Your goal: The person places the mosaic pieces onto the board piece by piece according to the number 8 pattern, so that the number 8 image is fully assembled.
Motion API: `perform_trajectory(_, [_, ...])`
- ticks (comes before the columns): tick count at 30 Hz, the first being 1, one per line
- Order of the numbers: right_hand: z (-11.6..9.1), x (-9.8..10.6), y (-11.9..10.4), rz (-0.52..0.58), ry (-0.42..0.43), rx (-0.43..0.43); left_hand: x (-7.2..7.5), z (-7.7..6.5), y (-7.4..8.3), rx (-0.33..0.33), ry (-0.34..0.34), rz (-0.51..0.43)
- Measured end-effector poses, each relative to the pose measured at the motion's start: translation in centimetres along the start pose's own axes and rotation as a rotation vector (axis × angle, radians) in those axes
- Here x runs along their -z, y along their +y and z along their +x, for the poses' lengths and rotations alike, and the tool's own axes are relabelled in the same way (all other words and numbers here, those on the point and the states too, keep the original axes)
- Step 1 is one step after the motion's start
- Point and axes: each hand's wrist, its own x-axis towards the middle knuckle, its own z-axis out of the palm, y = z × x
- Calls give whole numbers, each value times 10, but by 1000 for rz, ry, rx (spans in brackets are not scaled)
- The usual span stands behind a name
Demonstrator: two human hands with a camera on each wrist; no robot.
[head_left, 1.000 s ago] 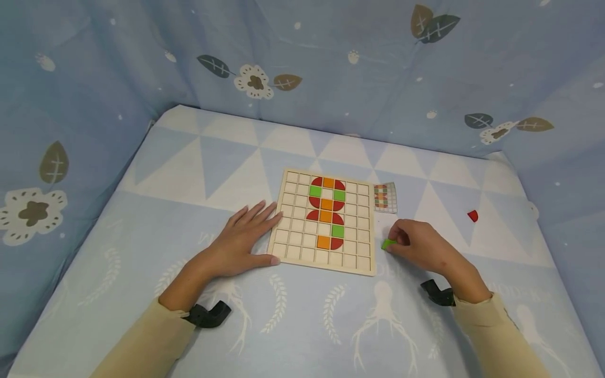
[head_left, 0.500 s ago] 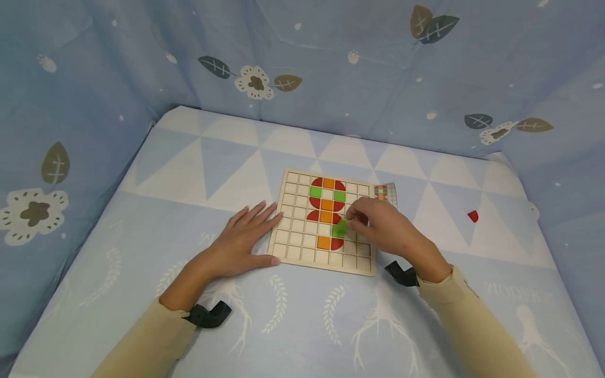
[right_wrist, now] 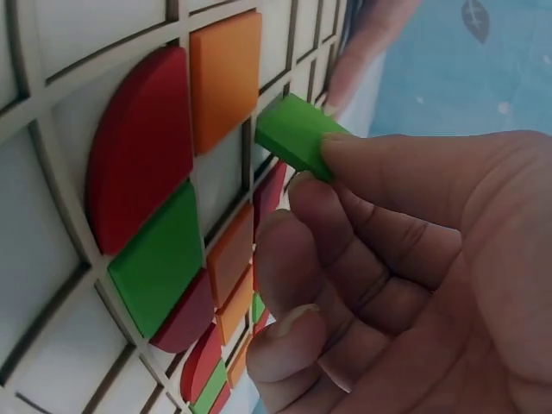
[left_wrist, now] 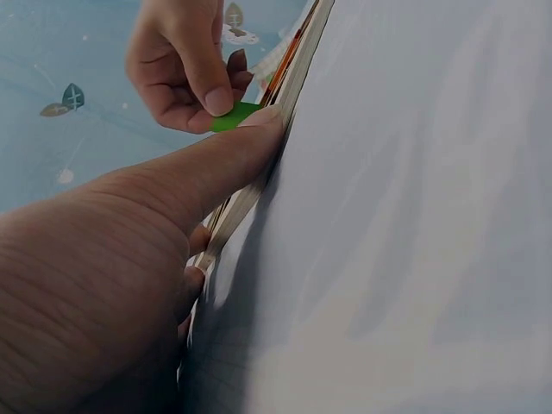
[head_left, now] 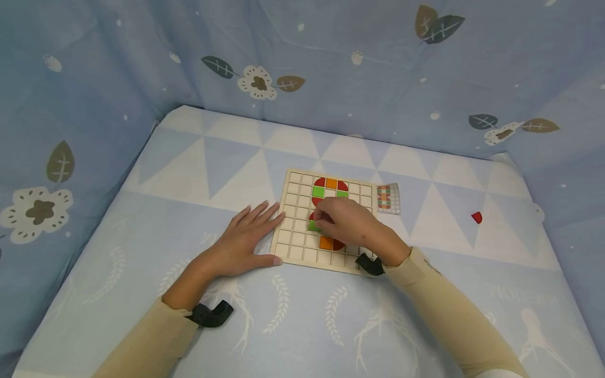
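Observation:
A wooden grid board (head_left: pixel 294 252) lies on the table, with red rounded, orange square and green square tiles set in its cells. My left hand (head_left: pixel 246 241) rests at the board's left edge, fingers straight and spread, fingertips on the rim. Between thumb and fingertips, my right hand (head_left: pixel 352 223) pinches a loose green square tile (right_wrist: pixel 297 134). It is tilted over a cell near the orange tile (right_wrist: pixel 226 82) in the right wrist view; whether it touches the board I cannot tell. The right hand hides several middle tiles in the head view.
A small printed pattern card (head_left: pixel 388 198) lies against the board's right side. Farther right on the patterned cloth is a single red rounded tile (head_left: pixel 477 217). Blue fabric (head_left: pixel 331 94) hangs behind the table and at both sides.
My right hand picked the green tile up right of the board and has carried it leftward over the grid. The left hand has stayed at the board's left edge.

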Motion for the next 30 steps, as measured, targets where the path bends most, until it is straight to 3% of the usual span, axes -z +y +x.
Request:
perform_trajectory(6, [2, -3, -2, -52, -7, -10, 1, 1, 1, -1, -2, 9])
perform_trajectory(17, [-1, -17, -12, -252, 97, -4, 0, 1, 1, 9, -6, 8])
perform_trajectory(24, [-18, -7, -5, -164, 136, -45, -2, 3, 0, 13, -8, 23])
perform_trajectory(30, [-51, 12, 34, -88, 217, -220, -3, 3, 1, 33, -12, 24])
